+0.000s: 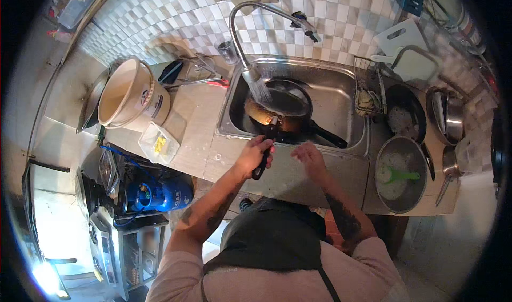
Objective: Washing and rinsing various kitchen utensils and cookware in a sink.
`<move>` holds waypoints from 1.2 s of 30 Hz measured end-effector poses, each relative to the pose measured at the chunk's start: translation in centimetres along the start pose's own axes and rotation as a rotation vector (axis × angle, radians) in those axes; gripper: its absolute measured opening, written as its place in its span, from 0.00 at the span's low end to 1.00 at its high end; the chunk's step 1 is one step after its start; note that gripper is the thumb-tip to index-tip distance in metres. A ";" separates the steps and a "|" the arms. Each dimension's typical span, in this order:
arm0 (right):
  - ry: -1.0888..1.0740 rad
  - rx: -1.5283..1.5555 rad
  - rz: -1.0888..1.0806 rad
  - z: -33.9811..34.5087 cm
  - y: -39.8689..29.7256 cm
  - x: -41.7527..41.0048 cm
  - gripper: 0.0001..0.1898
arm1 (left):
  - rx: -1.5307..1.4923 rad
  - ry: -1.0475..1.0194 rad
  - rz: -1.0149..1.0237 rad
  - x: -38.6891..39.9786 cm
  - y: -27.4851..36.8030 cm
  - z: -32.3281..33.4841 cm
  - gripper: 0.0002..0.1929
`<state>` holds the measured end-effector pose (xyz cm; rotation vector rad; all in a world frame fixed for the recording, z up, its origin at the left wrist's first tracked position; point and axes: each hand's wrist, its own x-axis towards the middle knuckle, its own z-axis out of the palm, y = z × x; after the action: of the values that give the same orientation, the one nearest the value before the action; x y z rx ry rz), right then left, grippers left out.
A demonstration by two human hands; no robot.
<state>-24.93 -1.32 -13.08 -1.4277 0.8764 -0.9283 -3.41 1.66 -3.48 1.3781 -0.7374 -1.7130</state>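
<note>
My left hand (pixel 256 153) grips the black handle (pixel 262 164) of a frying pan (pixel 286 100), which is tilted over the steel sink (pixel 334 88). Water sprays into the pan from the shower-type head of a flexible faucet (pixel 252 75). The pan's outer side is browned and scorched. Beneath it in the sink lies another pan, mostly hidden, whose black handle (pixel 328 134) points right. My right hand (pixel 311 158) hovers by the sink's front edge, apart from the pan. Its fingers are loosely bent, and nothing shows in them.
A wire rack (pixel 368 104) holding a sponge stands at the sink's right. Beyond are a soapy dark pan (pixel 404 116) and a large bowl (pixel 400 194) with a green-handled brush (pixel 404 175). Leftward stand a cream bucket (pixel 132 96), a plastic container (pixel 158 144) and a blue gas cylinder (pixel 160 194).
</note>
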 end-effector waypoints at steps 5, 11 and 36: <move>0.042 0.502 0.269 0.3 1.9 0.8 0.13 | -0.095 0.046 -0.100 -8.0 4.9 -0.7 0.11; -0.235 0.250 0.081 3.0 1.5 3.2 0.24 | 0.222 0.104 -0.012 -20.9 7.2 -3.7 0.11; -0.490 -1.380 -0.394 33.5 -2.2 8.1 0.34 | -0.093 1.132 -0.042 -18.3 -40.9 -39.3 0.21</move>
<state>8.94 4.99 -11.24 -2.9187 0.8623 -0.0645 27.15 39.84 -37.46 1.9567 0.0226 -0.7229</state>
